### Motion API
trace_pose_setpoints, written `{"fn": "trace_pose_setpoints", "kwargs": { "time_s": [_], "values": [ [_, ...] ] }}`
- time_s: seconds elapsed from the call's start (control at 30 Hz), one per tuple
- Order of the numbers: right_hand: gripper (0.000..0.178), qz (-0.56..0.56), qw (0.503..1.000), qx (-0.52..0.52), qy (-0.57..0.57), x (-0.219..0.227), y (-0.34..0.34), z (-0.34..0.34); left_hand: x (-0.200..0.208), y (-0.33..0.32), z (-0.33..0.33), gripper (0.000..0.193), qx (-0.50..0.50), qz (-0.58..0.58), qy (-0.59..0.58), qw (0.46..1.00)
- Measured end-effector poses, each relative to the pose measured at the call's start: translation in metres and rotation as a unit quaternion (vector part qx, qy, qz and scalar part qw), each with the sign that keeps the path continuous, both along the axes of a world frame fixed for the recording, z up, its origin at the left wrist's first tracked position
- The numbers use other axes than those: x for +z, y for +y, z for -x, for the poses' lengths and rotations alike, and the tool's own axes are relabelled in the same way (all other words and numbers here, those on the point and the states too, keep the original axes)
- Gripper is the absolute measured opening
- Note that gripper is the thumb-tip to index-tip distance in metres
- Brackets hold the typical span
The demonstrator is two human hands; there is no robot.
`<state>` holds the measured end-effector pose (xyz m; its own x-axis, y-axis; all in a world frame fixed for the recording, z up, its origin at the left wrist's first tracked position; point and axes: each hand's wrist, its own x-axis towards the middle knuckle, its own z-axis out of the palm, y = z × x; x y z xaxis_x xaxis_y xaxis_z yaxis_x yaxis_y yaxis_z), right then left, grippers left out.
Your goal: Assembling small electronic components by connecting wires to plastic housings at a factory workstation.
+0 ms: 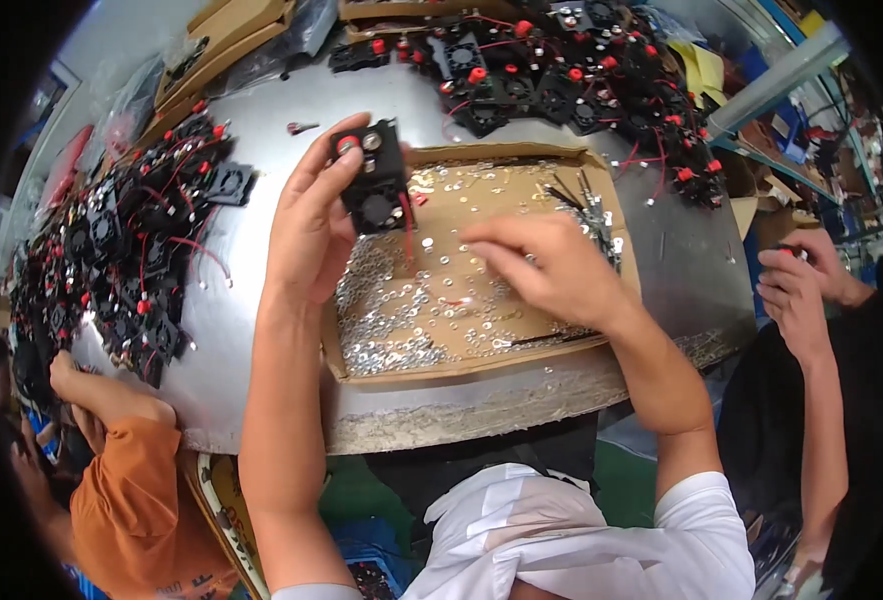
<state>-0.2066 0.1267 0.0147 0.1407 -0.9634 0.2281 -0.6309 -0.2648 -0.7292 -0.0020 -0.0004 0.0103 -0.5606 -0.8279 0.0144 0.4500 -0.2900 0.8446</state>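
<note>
My left hand [311, 225] is closed round a black fan unit [379, 178], held upright over the left side of a shallow cardboard tray [506, 153]. The unit has a small fan low down, a red terminal knob and metal terminals near its top, and red wires hanging at its side. My thumb lies beside the red knob. To the right, my right hand [561, 265] is above the tray with thumb and forefinger pinched together. Anything between those fingertips is too small to make out. Small metal nuts and washers [386, 350] lie in the tray, thickest at its near left.
Black fan units with red knobs pile up on the left [101, 240] and along the back [531, 85] of the metal table [271, 90]. Black strips [591, 215] lie in the tray's right side. People sit at both sides; one hand [796, 300] at right holds a small part.
</note>
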Motion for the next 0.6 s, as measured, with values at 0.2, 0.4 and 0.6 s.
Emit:
{"fn": "trace_pose_setpoints", "kwargs": {
  "time_s": [0.2,0.4,0.6],
  "values": [
    [0.020,0.017,0.993,0.093,0.064,-0.009,0.007,-0.003,0.002,0.001,-0.005,0.041,0.010,0.016,-0.042,0.999],
    [0.018,-0.015,0.989,-0.076,0.125,-0.004,-0.003,0.054,0.002,0.002,-0.004,0.042,0.011,0.017,-0.070,0.997],
    [0.017,0.035,0.953,-0.183,0.238,-0.021,-0.012,0.069,-0.008,0.000,0.000,0.044,0.012,0.004,-0.074,0.997]
  ]
}}
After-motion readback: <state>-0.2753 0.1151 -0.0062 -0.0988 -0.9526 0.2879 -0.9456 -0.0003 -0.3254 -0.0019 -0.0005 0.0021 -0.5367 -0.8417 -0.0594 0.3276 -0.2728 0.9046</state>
